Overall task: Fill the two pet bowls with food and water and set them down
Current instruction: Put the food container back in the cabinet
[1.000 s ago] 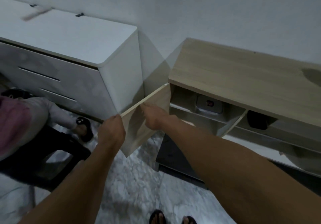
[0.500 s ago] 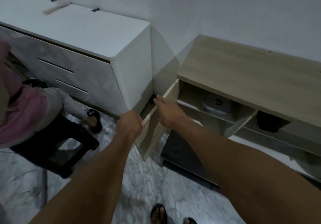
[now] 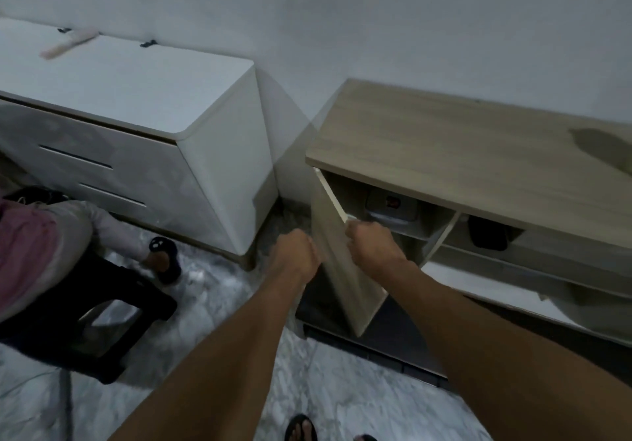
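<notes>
- Closest in, sandalled feet (image 3: 301,428) stand on the marbled floor (image 3: 205,304), and both forearms reach forward.
- The right hand (image 3: 371,244) is curled over the upper free corner of the cabinet door (image 3: 342,280), clamped on it from the inner side.
- The left hand (image 3: 294,256) sits fisted against the door's outer face, just across the panel from the right. Whether it truly grips an edge cannot be told from here.
- The door stands swung out, nearly edge-on to the camera. It is a stiff, flat, light-looking board that should swing easily, best taken by its free edge.
- Behind it, the wooden cabinet (image 3: 461,139) shows open shelves. A grey box (image 3: 391,206) sits on the left and a dark object (image 3: 487,239) in the next compartment, both too dim to name.
- The bowls are nowhere in view, so the task looks barely begun. Their weight and slipperiness cannot be judged yet, though a rim grip and a level carry will probably suit once water is in.
- Off left, a second person (image 3: 34,252) sits on a black stool (image 3: 143,307) before a white dresser (image 3: 136,81).
</notes>
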